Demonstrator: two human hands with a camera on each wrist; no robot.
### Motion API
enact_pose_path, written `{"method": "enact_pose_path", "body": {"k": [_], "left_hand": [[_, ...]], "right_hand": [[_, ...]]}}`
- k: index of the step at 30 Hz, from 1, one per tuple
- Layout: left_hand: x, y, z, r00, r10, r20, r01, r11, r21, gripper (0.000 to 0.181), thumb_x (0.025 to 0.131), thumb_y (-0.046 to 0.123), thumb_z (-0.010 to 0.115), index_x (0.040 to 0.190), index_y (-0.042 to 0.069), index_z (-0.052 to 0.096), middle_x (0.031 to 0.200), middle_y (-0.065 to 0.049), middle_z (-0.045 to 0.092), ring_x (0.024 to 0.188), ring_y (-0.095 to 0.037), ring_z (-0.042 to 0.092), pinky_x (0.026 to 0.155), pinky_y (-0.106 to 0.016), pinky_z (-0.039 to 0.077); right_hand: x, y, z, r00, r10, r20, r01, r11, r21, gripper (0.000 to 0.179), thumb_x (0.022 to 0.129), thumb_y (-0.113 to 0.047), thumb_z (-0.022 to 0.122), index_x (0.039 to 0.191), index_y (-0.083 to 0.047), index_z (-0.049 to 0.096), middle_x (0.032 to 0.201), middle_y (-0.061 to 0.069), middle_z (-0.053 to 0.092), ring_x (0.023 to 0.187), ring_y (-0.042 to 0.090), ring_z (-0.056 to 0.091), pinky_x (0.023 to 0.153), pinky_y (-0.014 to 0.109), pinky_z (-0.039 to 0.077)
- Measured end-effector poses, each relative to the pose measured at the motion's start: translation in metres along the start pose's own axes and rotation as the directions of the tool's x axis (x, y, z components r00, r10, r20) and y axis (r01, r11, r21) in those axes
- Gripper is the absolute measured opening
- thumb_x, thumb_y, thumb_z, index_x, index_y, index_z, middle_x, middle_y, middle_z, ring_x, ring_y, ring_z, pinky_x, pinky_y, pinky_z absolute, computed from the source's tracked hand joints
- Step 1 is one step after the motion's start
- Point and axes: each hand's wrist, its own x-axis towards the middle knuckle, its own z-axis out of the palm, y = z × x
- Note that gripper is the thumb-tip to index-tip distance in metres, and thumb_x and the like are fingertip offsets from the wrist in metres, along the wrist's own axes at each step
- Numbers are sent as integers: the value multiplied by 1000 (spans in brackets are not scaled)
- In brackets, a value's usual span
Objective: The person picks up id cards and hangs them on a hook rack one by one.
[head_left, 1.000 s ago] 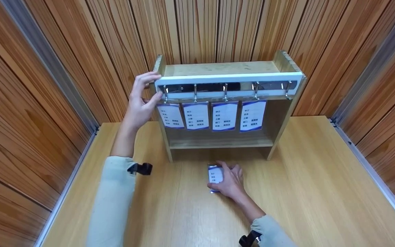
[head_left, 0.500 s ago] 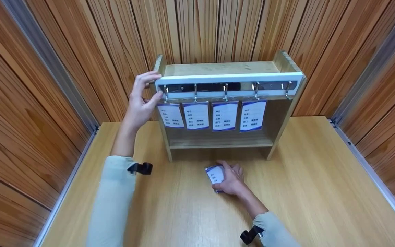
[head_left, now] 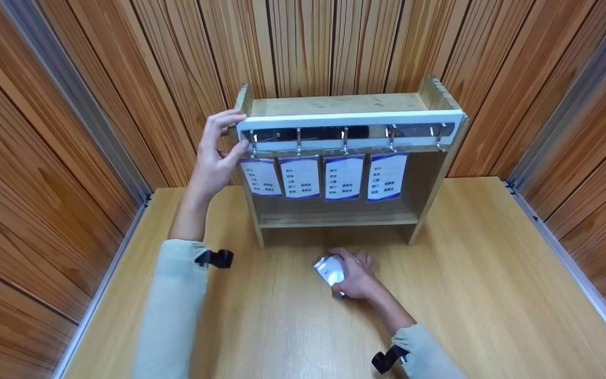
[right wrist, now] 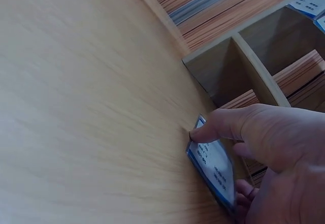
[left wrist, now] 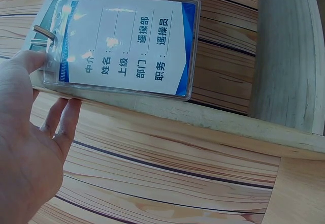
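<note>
My left hand point(head_left: 216, 163) grips the upper left corner of a wooden shelf point(head_left: 337, 219), thumb on the front at the hook rail point(head_left: 329, 119) and fingers over the side. Close to that thumb in the left wrist view, a clear-sleeved ID badge point(left wrist: 124, 46) hangs from a metal hook point(left wrist: 43, 32). My right hand point(head_left: 355, 276) holds another ID badge point(head_left: 328, 268) by its edges, low over the table in front of the shelf. In the right wrist view the thumb presses one corner of this badge point(right wrist: 216, 170), which is tilted; part of it is hidden behind the hand.
Several badges point(head_left: 345, 178) hang in a row below the rail. The rightmost hook point(head_left: 441, 138) carries no badge. Wood-panelled walls point(head_left: 313, 47) enclose the table point(head_left: 261, 321) behind and at both sides.
The badge in my right hand has turned counterclockwise, its top leaning further left, and now catches glare. My right forearm has shifted slightly right. The left hand keeps its place on the shelf.
</note>
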Motion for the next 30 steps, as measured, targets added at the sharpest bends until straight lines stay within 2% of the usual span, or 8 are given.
{"method": "enact_pose_path", "body": {"k": [6, 11, 14, 16, 20, 24, 30], "left_hand": [[0, 1, 0, 1000, -12, -9, 12, 1000, -11, 42, 112, 10, 65, 154, 9, 58, 172, -7, 49, 156, -23, 45, 102, -45, 56], [1, 0, 1, 1000, 13, 0, -13, 1000, -10, 43, 111, 9, 65, 153, 6, 58, 172, -11, 48, 157, -24, 45, 105, -41, 55], [1, -1, 1, 1000, 18, 0, -18, 1000, -9, 43, 111, 9, 65, 153, 5, 58, 172, -13, 48, 157, -24, 45, 104, -41, 55], [0, -1, 1, 1000, 17, -3, -17, 1000, -9, 43, 111, 9, 65, 153, 5, 58, 172, -12, 48, 157, -24, 45, 102, -42, 56], [0, -1, 1, 1000, 22, -5, -22, 1000, -9, 43, 111, 9, 65, 153, 5, 58, 171, -13, 49, 158, -25, 45, 110, -44, 52], [0, 0, 1, 1000, 15, -4, -15, 1000, -12, 43, 111, 9, 65, 153, 5, 58, 171, -12, 49, 159, -26, 44, 112, -45, 52], [1, -1, 1, 1000, -3, -2, 3, 1000, -11, 43, 111, 10, 65, 154, 6, 58, 172, -11, 48, 159, -25, 44, 114, -50, 53]], "right_hand": [[-1, 3, 2, 999, -46, 23, 46, 999, 22, 88, 75, -1, 96, 154, -17, 61, 146, 23, 40, 133, 42, 47, 108, 57, 54], [2, 19, 9, 984, -163, -66, 166, 985, 39, 87, 66, -5, 97, 147, -14, 65, 140, 23, 41, 121, 39, 52, 95, 43, 55], [4, 28, 14, 969, -218, -119, 225, 973, 50, 80, 67, -9, 97, 142, -13, 69, 135, 21, 42, 117, 37, 52, 92, 37, 51], [5, 31, 17, 962, -240, -132, 249, 967, 60, 76, 69, -11, 97, 140, -12, 70, 134, 21, 43, 117, 37, 51, 93, 37, 50], [1, 25, 12, 970, -220, -108, 229, 970, 86, 74, 74, -12, 98, 142, -12, 70, 137, 21, 43, 123, 37, 51, 102, 46, 53], [-4, 16, 5, 978, -193, -76, 200, 975, 99, 77, 77, -9, 98, 147, -11, 66, 141, 21, 42, 128, 38, 52, 108, 57, 53], [-6, 17, 3, 980, -186, -72, 193, 975, 111, 83, 77, -9, 98, 152, -12, 63, 143, 20, 40, 127, 36, 55, 107, 52, 54]]}}
